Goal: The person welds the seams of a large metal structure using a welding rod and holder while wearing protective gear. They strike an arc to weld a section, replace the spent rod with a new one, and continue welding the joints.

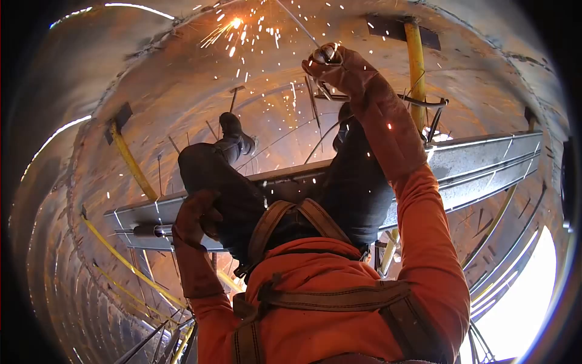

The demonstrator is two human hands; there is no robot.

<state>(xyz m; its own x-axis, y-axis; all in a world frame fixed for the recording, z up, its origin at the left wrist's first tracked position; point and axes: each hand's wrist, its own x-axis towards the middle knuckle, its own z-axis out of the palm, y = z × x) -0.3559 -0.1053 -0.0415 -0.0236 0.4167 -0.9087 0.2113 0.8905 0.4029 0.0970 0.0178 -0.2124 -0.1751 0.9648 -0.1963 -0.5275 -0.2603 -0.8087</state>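
My right hand (pixel 330 64), in a brown leather glove, is raised near the top middle. It is closed around a thin welding rod (pixel 298 24) that slants up and left past the top edge. A bright spark point (pixel 236 23) glows on the curved metal wall to the left of the rod, and sparks shower downward from it. How the rod meets that point is not visible. My left hand (pixel 197 212), also gloved, rests against my left thigh (pixel 215 176). Its fingers lie over the dark trouser leg, with no object visible in them.
I sit on a metal plank (pixel 485 162) crossing a large rusty steel cylinder. Yellow posts (pixel 415 67) and a yellow brace (pixel 130 161) stand near its ends. Several thin rods stick out around my boots (pixel 236 136). A bright opening (pixel 521 303) lies at lower right.
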